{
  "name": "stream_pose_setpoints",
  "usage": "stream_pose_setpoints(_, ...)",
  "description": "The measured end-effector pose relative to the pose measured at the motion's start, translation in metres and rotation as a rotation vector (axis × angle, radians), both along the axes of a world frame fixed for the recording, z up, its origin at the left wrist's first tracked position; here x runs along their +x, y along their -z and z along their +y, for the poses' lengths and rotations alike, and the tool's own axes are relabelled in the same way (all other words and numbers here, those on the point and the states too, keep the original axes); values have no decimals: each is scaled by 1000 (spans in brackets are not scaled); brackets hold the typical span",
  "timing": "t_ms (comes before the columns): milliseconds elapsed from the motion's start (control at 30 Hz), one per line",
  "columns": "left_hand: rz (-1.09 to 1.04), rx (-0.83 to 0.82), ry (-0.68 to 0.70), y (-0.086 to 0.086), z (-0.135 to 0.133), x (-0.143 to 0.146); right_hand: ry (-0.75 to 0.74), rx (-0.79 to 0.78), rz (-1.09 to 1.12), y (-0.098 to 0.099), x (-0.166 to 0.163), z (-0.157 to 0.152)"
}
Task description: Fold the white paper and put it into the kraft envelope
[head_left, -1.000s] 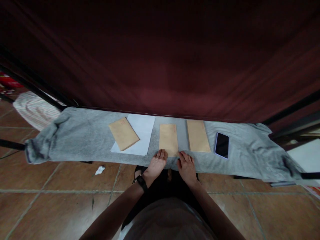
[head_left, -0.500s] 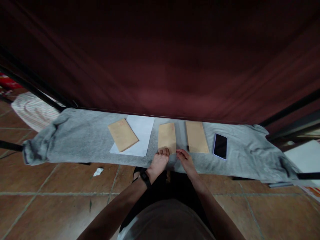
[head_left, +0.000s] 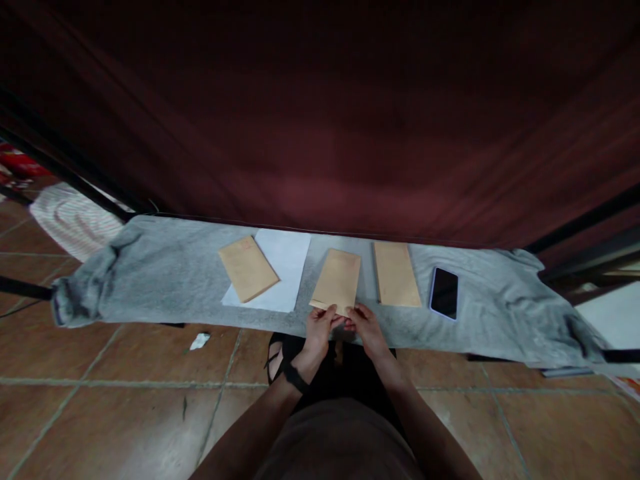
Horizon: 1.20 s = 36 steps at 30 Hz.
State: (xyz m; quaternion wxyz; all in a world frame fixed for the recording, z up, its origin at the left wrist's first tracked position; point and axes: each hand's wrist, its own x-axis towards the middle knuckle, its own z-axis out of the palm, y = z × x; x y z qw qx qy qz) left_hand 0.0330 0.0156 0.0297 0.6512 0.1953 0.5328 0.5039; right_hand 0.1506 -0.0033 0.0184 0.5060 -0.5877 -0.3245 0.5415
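Observation:
A brown paper envelope (head_left: 337, 279) lies in front of me, its far end leaning a little to the right. My left hand (head_left: 319, 328) pinches its near edge, thumb on top and fingers curled below. Close beside it, my right hand (head_left: 364, 327) grips the same edge near its right corner. To the right lies a stack of brown envelopes (head_left: 397, 275). On the left, more brown envelopes (head_left: 249, 270) rest slanted on white paper (head_left: 286, 260).
A phone (head_left: 444, 293) with a pale purple edge lies right of the envelopes. Everything rests on a grey cloth (head_left: 165, 273) over a narrow surface. A dark red curtain (head_left: 320, 147) hangs behind it. A crumpled white scrap (head_left: 200, 341) is on the tiled floor.
The middle envelope has turned clockwise and its near edge has come toward me. My left hand has gone from pressing on top to pinching the edge; my right hand has closed on it too.

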Motion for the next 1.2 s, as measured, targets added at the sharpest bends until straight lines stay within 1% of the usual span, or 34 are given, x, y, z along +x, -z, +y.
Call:
stream_pose_setpoints(100,-10,-36,8,4,-2,-9,-26,-7,-71,10,6,4)
stream_pose_setpoints(233,30,-65,19,3,4,-26,-82,7,-195,18,17,11)
stream_pose_setpoints(367,126,-91,58,4,10,-35,-106,13,-349,22,24,17)
stream_pose_setpoints(467,195,-107,89,6,14,-35,-70,28,-473,20,23,14)
stream_pose_setpoints(533,235,-111,115,7,15,-35,-36,74,-642,17,21,6)
stream_pose_setpoints(600,275,-116,150,8,16,-35,-46,174,-895,15,17,-5)
stream_pose_setpoints(667,320,-119,189,8,17,-36,-133,312,-1097,14,12,-16)
stream_pose_setpoints(767,398,-109,239,8,17,-39,-343,500,-1201,16,6,-30)
stream_pose_setpoints(833,455,-93,258,9,17,-41,-434,555,-1247,20,3,-36)
stream_pose_setpoints(933,545,-64,257,9,11,-45,-457,553,-1301,25,1,-39)
stream_pose_setpoints(1000,651,10,244,8,3,-46,-451,544,-1316,26,1,-40)
stream_pose_setpoints(1033,733,88,251,8,-2,-46,-450,543,-1321,27,0,-40)
stream_pose_setpoints(1067,863,221,283,7,-8,-46,-449,541,-1325,28,0,-40)
stream_pose_setpoints(1133,1117,538,429,8,-19,-42,-446,536,-1335,30,-2,-40)
stream_pose_setpoints(1167,1208,670,516,9,-23,-39,-443,533,-1342,32,-3,-41)
stream_pose_setpoints(1200,1278,767,596,11,-26,-37,-436,530,-1351,33,-4,-42)
